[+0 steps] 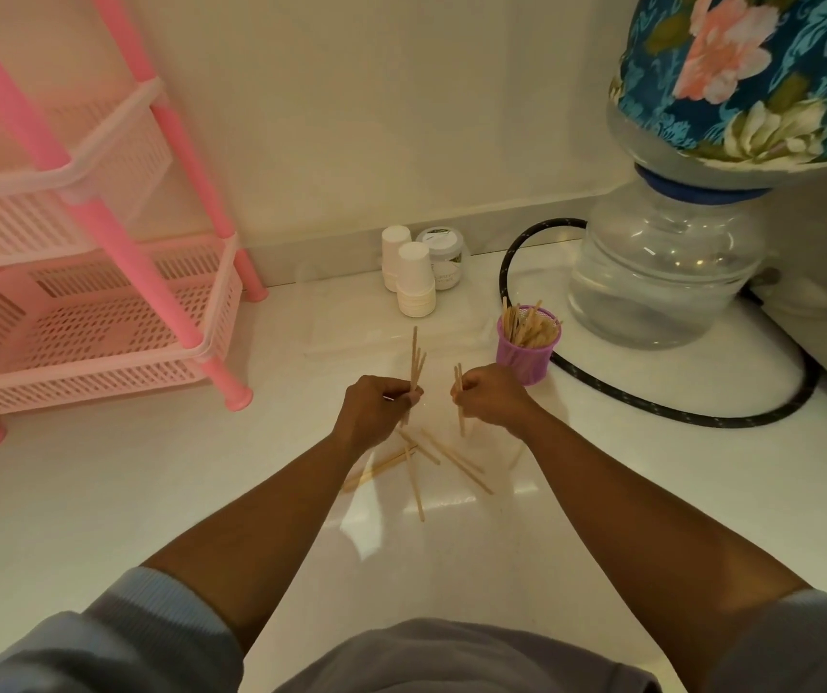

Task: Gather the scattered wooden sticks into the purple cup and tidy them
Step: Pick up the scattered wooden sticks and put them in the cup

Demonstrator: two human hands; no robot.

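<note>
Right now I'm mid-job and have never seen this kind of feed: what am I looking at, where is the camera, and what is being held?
There is no machine here: one camera worn on a person's head looks down at their two bare arms. The left hand grips a bunch of wooden sticks pointing up; the right hand grips a couple more. Below the hands, loose sticks lie crossed on the white surface. The purple cup, already holding sticks, stands beside the right hand. Behind are stacked paper cups, a pink rack, a water bottle and a black hose.
</note>
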